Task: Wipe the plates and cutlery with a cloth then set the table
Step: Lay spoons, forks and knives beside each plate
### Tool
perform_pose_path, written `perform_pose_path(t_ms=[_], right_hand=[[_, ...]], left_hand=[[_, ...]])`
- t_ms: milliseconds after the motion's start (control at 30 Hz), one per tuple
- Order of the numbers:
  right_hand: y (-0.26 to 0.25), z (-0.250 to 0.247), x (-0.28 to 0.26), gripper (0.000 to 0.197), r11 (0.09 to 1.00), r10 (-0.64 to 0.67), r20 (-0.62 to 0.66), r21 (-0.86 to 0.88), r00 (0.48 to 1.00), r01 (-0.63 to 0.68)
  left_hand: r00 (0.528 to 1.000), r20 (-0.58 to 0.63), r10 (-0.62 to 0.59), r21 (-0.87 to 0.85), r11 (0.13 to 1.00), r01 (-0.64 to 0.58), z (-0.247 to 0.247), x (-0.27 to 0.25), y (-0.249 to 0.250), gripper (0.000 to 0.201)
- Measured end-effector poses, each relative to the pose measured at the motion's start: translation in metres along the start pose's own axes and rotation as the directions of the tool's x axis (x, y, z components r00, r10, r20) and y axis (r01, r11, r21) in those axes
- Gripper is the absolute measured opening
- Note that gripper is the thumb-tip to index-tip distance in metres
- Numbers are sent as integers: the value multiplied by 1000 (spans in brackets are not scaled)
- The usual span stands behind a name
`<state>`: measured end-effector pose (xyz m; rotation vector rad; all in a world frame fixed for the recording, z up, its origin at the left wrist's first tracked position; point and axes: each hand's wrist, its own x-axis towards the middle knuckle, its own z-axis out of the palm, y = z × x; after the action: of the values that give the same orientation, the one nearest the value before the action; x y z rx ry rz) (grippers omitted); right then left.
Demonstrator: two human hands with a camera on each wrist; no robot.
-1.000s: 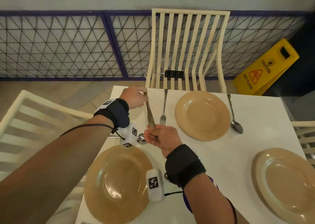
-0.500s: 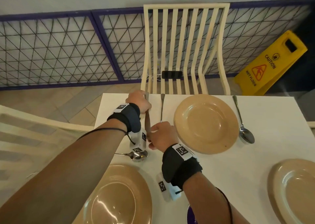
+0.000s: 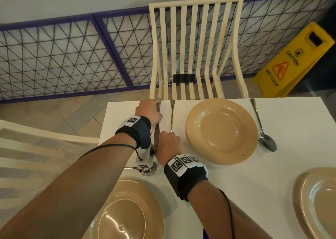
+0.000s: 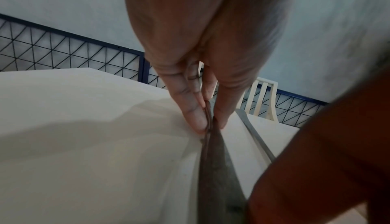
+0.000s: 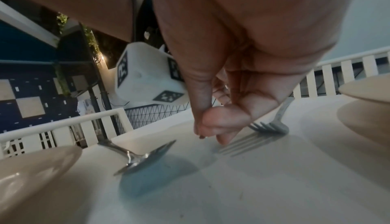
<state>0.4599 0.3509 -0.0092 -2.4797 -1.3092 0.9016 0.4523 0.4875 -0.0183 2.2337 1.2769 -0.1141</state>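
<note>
A table knife [image 3: 157,129] lies lengthwise on the white table [image 3: 236,193], just left of a fork [image 3: 171,115]. My left hand [image 3: 149,111] pinches its far end between thumb and fingers [image 4: 194,119] at the table's far edge; the knife [image 4: 215,160] runs back toward the wrist. My right hand [image 3: 168,144] pinches the near end, fingertips [image 5: 223,137] down on the table beside the fork's tines [image 5: 272,124]. A tan plate [image 3: 221,131] sits right of the fork, with a spoon [image 3: 263,129] on its right.
A second tan plate [image 3: 127,211] lies near me with a spoon [image 3: 148,170] above it, and a third plate [image 3: 318,202] lies at the right. A cream slatted chair [image 3: 196,47] holding a phone [image 3: 183,78] faces the far edge. Another chair [image 3: 36,147] stands left, a yellow wet-floor sign [image 3: 294,62] back right.
Both hands carried the knife away from me and lowered it from a tilted, lifted pose until it lay flat beside the fork. The head view shifted forward.
</note>
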Motion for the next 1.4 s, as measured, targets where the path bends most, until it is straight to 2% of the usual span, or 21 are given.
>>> perform_pose_path(t_ms=[200,633,733,867,1000,1100,1267,1333,1400], right_hand=[[0,3,1,15,993,-66,-30,-102,997,63],[0,-6,-14,18,995,-60,-39,-80,997,57],[3,-15,-21,24,995,-91,-71,-53,993,87],[10,-29,-38,22,990,-100,-108,85,989,109],[25,-45,-74,30,964,-78,-146,240,986,112],[44,-52,-116,26,945,-56,-225,303,973,125],[88,-49,-197,16,902,91,-203,431,975,6],[110,-49,-229,14,878,175,-201,475,964,-60],[137,-50,-269,16,873,227,-163,471,960,-127]], left_hand=[[1000,-8,17,8,1000,-16,0,-4,-1,47],[999,0,38,50,998,-38,0,-11,-3,41],[999,5,32,15,999,-32,-3,-14,-2,51],[1000,-20,7,-53,999,-8,-14,-23,-5,62],[996,-87,24,-161,986,-38,-32,-47,-10,55],[996,-88,19,-217,975,-38,-40,-69,-16,52],[995,79,-62,-30,997,65,-21,-83,-31,51],[993,87,-83,39,996,79,-4,-84,-34,53],[997,56,-60,100,993,55,11,-84,-33,45]])
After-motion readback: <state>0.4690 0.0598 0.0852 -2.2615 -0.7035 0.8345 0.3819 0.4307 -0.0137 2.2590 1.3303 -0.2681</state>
